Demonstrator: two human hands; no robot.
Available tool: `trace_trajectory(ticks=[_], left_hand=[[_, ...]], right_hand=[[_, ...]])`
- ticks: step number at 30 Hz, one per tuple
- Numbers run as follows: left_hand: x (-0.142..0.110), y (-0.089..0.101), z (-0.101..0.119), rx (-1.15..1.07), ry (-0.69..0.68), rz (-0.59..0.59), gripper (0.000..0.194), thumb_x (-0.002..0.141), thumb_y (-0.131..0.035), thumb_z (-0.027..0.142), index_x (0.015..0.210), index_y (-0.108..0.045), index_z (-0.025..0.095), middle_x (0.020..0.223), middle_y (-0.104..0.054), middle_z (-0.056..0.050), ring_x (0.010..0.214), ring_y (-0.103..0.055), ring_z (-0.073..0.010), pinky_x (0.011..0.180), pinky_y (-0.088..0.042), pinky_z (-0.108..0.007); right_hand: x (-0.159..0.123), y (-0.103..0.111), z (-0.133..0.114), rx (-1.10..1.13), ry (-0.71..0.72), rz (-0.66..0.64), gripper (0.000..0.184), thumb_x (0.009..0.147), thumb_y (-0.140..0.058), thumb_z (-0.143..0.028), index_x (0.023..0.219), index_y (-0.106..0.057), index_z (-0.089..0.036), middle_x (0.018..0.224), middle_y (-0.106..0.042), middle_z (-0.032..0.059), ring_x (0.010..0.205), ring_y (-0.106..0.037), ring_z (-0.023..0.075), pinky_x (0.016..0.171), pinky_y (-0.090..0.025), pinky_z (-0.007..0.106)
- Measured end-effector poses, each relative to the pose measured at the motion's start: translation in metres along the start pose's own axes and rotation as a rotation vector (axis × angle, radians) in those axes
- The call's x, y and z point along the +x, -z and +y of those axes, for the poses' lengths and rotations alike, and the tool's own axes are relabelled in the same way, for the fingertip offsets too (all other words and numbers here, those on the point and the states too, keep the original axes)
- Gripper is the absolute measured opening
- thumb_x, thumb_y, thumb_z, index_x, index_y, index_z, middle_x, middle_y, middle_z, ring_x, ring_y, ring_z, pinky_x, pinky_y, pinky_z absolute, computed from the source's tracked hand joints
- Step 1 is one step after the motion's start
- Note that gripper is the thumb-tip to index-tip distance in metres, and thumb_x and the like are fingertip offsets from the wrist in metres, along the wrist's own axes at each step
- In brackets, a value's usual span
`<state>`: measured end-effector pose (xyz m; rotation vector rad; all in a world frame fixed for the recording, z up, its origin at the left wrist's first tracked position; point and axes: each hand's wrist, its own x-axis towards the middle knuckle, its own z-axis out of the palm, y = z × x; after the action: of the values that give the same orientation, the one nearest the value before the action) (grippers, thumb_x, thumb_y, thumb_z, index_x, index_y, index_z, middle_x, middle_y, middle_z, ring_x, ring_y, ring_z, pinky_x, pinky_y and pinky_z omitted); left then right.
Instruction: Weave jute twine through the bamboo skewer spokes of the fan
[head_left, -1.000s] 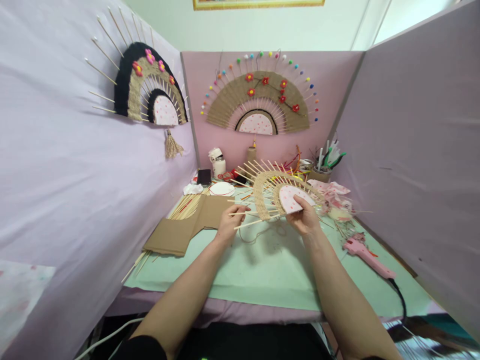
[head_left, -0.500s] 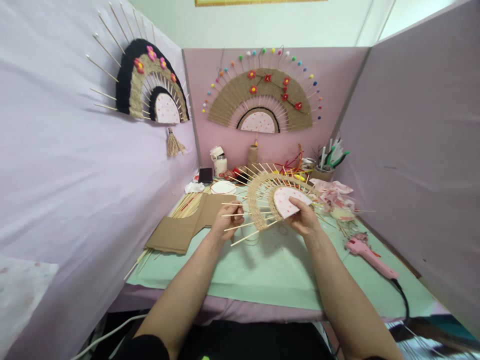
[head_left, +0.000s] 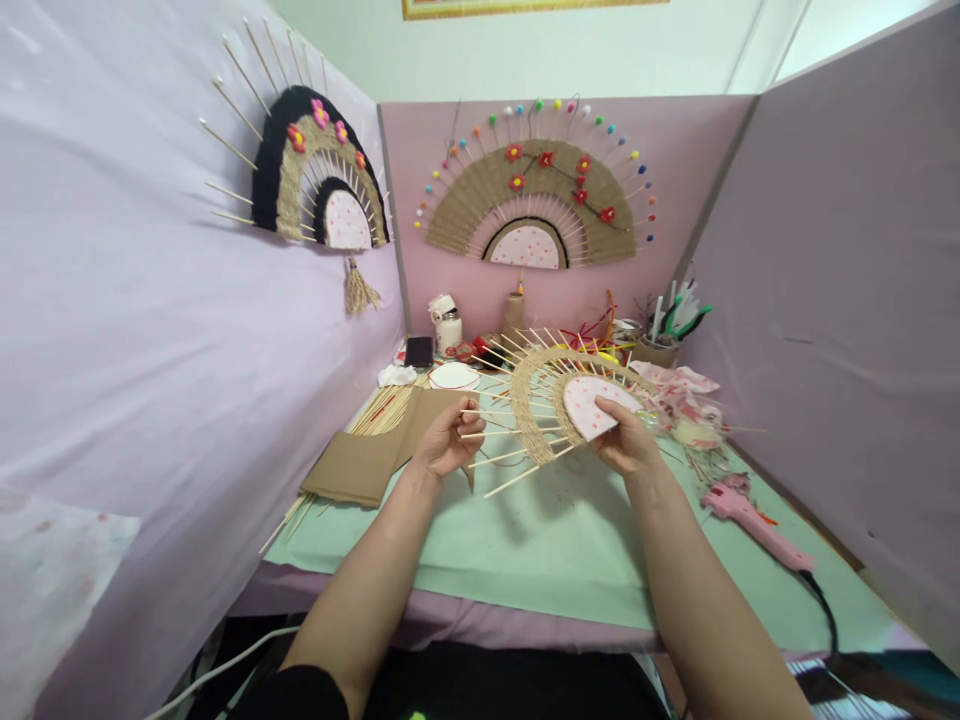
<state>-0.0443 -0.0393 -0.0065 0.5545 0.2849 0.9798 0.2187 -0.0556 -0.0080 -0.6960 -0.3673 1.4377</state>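
The twine-woven stick fan, in the head view, was held tilted above the mint-green tablecloth, its long straight edge slanting from near left to far right, its arched, spiky side turned away and leftward. Most of it lay left of the right hand, which gripped it at the straight edge, thumb on top. The left hand was curled beside the stick tips; whether its fingers pinched anything could not be told. Slim pale sticks radiated through coarse tan arched bands around a smooth, pink-dotted half-disc. Flat brown cardboard lay near the left hand.
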Motion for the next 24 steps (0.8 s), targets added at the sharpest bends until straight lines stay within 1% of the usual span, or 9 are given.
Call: trace_trajectory(ticks=[3, 5, 9, 11, 16, 19, 24], left_hand=[[-0.003, 0.001, 0.004, 0.026, -0.046, -0.016, 0.019, 0.066, -0.071, 0.018, 0.077, -0.057, 0.013, 0.060, -0.043, 0.004, 0.048, -0.034, -0.0017, 0.041, -0.028, -0.012], [-0.003, 0.000, 0.006, 0.086, -0.105, -0.003, 0.019, 0.065, -0.072, 0.017, 0.076, -0.057, 0.012, 0.061, -0.047, 0.003, 0.048, -0.035, -0.0012, 0.042, -0.028, -0.012], [-0.003, -0.003, 0.008, 0.274, -0.282, 0.089, 0.019, 0.064, -0.072, 0.018, 0.075, -0.058, 0.013, 0.063, -0.056, 0.001, 0.047, -0.036, -0.0015, 0.044, -0.029, -0.014], [-0.003, -0.004, 0.009, 0.318, -0.368, 0.132, 0.020, 0.063, -0.073, 0.020, 0.077, -0.058, 0.015, 0.062, -0.057, 0.001, 0.047, -0.037, -0.0021, 0.045, -0.030, -0.015], [-0.001, -0.003, 0.013, 0.422, -0.549, 0.173, 0.021, 0.063, -0.073, 0.021, 0.078, -0.058, 0.017, 0.059, -0.057, 0.003, 0.046, -0.039, -0.0022, 0.045, -0.027, -0.015], [0.001, -0.001, 0.013, 0.468, -0.587, 0.170, 0.020, 0.063, -0.073, 0.022, 0.076, -0.059, 0.016, 0.060, -0.059, 0.001, 0.046, -0.040, -0.0023, 0.045, -0.027, -0.015], [0.002, 0.003, 0.013, 0.450, -0.583, 0.161, 0.018, 0.064, -0.073, 0.021, 0.074, -0.059, 0.015, 0.057, -0.054, 0.003, 0.047, -0.040, -0.0015, 0.046, -0.028, -0.015]], right_hand=[[0.002, 0.005, -0.004, 0.007, 0.009, -0.003, 0.028, 0.073, -0.059, -0.005, 0.099, -0.060, -0.015, 0.081, -0.073, 0.0039, 0.067, -0.069, 0.0165, 0.058, -0.060, 0.026], [0.002, 0.007, -0.005, 0.009, 0.012, -0.015, 0.029, 0.073, -0.058, -0.005, 0.100, -0.060, -0.016, 0.083, -0.073, 0.0045, 0.070, -0.070, 0.0172, 0.060, -0.060, 0.027], [0.000, 0.005, -0.005, -0.022, -0.007, -0.019, 0.029, 0.074, -0.055, -0.004, 0.100, -0.060, -0.015, 0.085, -0.073, 0.0058, 0.072, -0.070, 0.0177, 0.063, -0.060, 0.030], [-0.002, 0.002, -0.005, -0.032, -0.018, -0.013, 0.028, 0.074, -0.055, -0.003, 0.099, -0.060, -0.015, 0.084, -0.073, 0.0060, 0.071, -0.070, 0.0175, 0.063, -0.060, 0.030], [-0.001, 0.005, -0.006, -0.066, -0.020, -0.009, 0.028, 0.075, -0.054, -0.003, 0.100, -0.060, -0.014, 0.084, -0.073, 0.0058, 0.071, -0.070, 0.0169, 0.064, -0.060, 0.028], [0.002, 0.009, -0.006, -0.092, -0.032, -0.012, 0.029, 0.075, -0.055, -0.003, 0.101, -0.060, -0.014, 0.085, -0.073, 0.0050, 0.073, -0.070, 0.0167, 0.066, -0.060, 0.028], [0.002, 0.010, -0.006, -0.110, -0.071, -0.042, 0.030, 0.075, -0.055, -0.004, 0.102, -0.060, -0.015, 0.087, -0.073, 0.0056, 0.078, -0.070, 0.0187, 0.072, -0.059, 0.031]])
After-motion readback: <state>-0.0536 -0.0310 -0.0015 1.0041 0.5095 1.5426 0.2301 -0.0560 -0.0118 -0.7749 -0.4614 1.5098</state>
